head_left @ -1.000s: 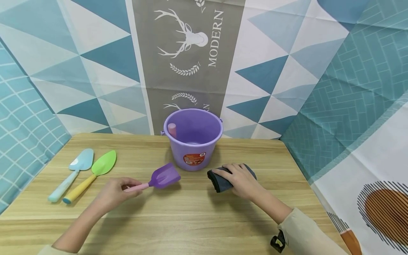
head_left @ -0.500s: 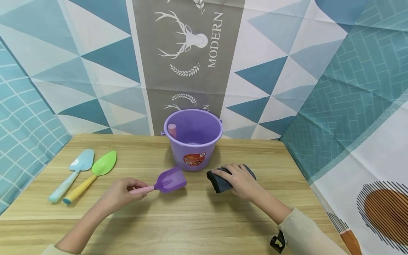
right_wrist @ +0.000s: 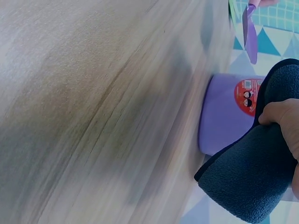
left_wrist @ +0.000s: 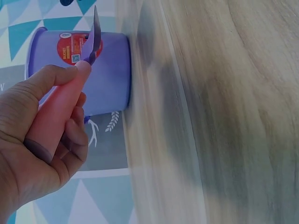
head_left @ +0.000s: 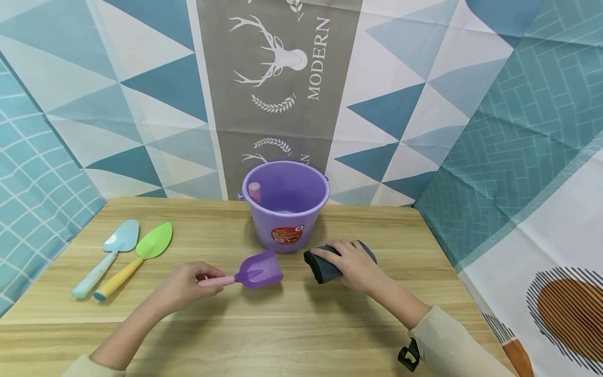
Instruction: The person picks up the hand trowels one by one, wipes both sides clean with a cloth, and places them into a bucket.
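Note:
My left hand (head_left: 190, 287) grips the pink handle of a toy shovel (head_left: 260, 270), its purple blade pointing right in front of the bucket. In the left wrist view the fingers and thumb curl round the pink handle (left_wrist: 56, 109), and the blade overlaps the bucket. A folded dark blue-grey cloth (right_wrist: 247, 170) with black edging is held in my right hand (head_left: 353, 266), to the right of the shovel blade. The purple bucket (head_left: 287, 230), with a red label, stands upright behind both hands. Inside it leans a pink handle (head_left: 254, 192); its lower end is hidden.
At the left of the wooden table (head_left: 264, 340) lie a light blue trowel (head_left: 113, 246) and a green trowel (head_left: 146, 251) with a yellow handle. Patterned cloth walls (head_left: 395, 104) enclose the back and sides.
My left hand has moved right with the shovel, whose blade has shifted right and slightly nearer to me. The right hand and the cloth have hardly moved.

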A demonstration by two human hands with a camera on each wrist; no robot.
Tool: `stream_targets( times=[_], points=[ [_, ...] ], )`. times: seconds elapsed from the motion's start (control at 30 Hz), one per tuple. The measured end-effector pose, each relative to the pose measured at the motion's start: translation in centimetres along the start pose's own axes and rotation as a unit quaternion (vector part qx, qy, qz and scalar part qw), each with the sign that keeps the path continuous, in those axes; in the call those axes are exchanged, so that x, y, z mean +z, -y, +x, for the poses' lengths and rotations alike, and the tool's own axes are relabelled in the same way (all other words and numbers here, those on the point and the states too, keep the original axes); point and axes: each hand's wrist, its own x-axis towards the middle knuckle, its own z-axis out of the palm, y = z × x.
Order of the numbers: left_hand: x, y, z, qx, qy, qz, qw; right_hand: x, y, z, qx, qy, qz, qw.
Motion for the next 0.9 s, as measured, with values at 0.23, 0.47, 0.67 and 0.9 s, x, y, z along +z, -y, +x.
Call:
stream_targets(
  times=[0.23, 0.47, 0.67, 0.9],
  points=[
    [0.2, -0.5, 0.5, 0.010, 0.002, 0.014, 0.9998, 0.0, 0.2, 0.1, -0.010, -0.015, 0.004, 1.000],
    [0.6, -1.2, 0.9, 0.036, 0.009, 0.015, 0.9992, 0.0, 0.3, 0.5, -0.025, -0.030, 0.003, 0.999],
    [1.2, -1.6, 1.3, 0.073, 0.007, 0.014, 0.9972, 0.0, 0.6, 1.0, -0.037, -0.043, 0.005, 0.998],
    [1.6, -2.5, 1.7, 0.083, 0.012, 0.020, 0.9963, 0.1, 1.0, 1.5, -0.037, -0.043, -0.003, 0.998]
  ],
)
